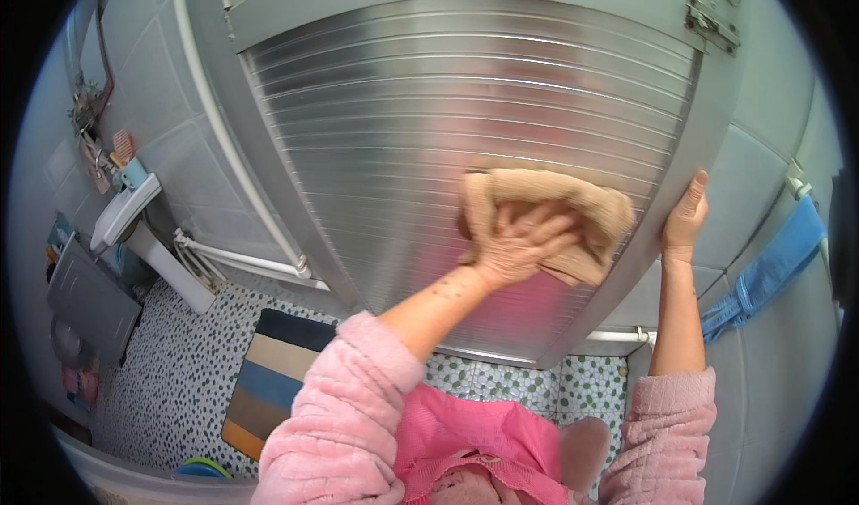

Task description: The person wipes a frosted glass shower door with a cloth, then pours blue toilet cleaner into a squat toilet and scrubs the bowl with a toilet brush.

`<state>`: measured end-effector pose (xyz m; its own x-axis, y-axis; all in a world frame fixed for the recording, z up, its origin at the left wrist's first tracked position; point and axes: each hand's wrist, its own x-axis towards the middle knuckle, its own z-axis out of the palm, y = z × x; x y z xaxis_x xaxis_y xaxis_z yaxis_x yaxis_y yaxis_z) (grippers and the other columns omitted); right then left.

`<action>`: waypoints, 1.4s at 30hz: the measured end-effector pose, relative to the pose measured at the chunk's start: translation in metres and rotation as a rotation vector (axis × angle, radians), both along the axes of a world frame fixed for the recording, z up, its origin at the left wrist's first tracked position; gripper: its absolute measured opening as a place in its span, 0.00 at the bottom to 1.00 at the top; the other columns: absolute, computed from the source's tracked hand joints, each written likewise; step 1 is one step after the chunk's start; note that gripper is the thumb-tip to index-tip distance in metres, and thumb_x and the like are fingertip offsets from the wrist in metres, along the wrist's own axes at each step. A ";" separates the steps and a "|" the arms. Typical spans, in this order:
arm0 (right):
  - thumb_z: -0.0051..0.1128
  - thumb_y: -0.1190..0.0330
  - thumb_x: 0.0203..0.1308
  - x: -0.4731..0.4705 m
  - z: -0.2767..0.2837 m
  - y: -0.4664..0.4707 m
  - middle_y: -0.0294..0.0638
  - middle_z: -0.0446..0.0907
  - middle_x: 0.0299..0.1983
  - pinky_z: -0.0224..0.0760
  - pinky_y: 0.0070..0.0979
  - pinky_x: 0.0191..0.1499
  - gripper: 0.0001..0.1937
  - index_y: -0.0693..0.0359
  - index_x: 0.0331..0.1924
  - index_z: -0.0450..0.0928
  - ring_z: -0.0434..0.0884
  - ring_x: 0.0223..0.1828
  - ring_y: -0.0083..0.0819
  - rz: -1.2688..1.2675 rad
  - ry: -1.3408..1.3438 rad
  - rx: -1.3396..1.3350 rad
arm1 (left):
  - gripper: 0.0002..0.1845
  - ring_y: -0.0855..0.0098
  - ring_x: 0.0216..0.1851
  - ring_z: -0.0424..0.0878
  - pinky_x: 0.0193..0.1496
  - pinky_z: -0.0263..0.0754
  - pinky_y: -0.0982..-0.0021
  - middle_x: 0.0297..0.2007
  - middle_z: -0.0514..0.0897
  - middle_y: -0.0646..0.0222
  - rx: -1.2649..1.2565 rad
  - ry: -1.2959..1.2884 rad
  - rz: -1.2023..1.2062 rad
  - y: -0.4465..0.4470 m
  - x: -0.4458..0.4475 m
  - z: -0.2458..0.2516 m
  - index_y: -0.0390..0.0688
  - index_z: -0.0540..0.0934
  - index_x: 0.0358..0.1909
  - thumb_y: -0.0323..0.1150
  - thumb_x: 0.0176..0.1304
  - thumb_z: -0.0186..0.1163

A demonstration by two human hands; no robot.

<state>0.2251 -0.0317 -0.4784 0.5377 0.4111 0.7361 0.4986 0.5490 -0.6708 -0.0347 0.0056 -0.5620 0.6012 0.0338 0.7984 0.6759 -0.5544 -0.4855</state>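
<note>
My left hand (527, 247), fingers spread, presses a folded tan cloth (557, 183) flat against the ribbed metal lower panel (376, 149) of a door. The cloth bunches up around the fingers and over their tips. At the door's right edge, my right hand (686, 213) grips the grey frame stile (694, 129), thumb upward; its other fingers are hidden behind the edge. A metal slide bolt (713, 25) is fixed to the frame above that hand.
A blue towel (772, 270) hangs on the right wall. White pipes (208, 102) run down beside the door at left. A striped mat (272, 384) lies on the pebble-patterned floor (181, 357). Farther left stand a pedestal washbasin (168, 263) and a grey panel (94, 297).
</note>
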 end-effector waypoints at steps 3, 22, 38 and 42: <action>0.30 0.42 0.69 -0.002 -0.004 0.001 0.40 0.78 0.38 0.65 0.21 0.47 0.35 0.71 0.45 0.75 0.73 0.41 0.27 0.043 0.021 -0.015 | 0.35 0.54 0.73 0.34 0.63 0.20 0.32 0.70 0.53 0.75 -0.024 0.027 0.274 0.023 -0.102 -0.012 0.70 0.76 0.54 0.65 0.40 0.61; 0.28 0.43 0.69 0.002 -0.007 0.003 0.40 0.78 0.41 0.64 0.21 0.48 0.34 0.69 0.47 0.74 0.73 0.43 0.27 0.157 0.032 -0.021 | 0.37 0.59 0.73 0.40 0.67 0.21 0.38 0.69 0.57 0.72 -0.037 -0.181 0.000 -0.004 0.002 0.048 0.65 0.70 0.60 0.64 0.45 0.58; 0.31 0.41 0.68 -0.005 -0.002 0.004 0.38 0.78 0.37 0.65 0.21 0.47 0.35 0.71 0.43 0.76 0.73 0.41 0.25 0.064 0.065 0.004 | 0.47 0.53 0.73 0.28 0.68 0.20 0.45 0.72 0.36 0.53 -0.220 -0.592 0.507 0.047 -0.217 0.000 0.41 0.42 0.71 0.55 0.60 0.54; 0.30 0.39 0.67 -0.007 0.004 -0.001 0.38 0.78 0.35 0.66 0.21 0.46 0.37 0.70 0.40 0.77 0.73 0.40 0.26 0.017 0.051 -0.013 | 0.47 0.56 0.72 0.32 0.69 0.21 0.50 0.71 0.39 0.51 -0.272 -0.496 0.729 0.065 -0.242 -0.058 0.36 0.46 0.70 0.56 0.60 0.54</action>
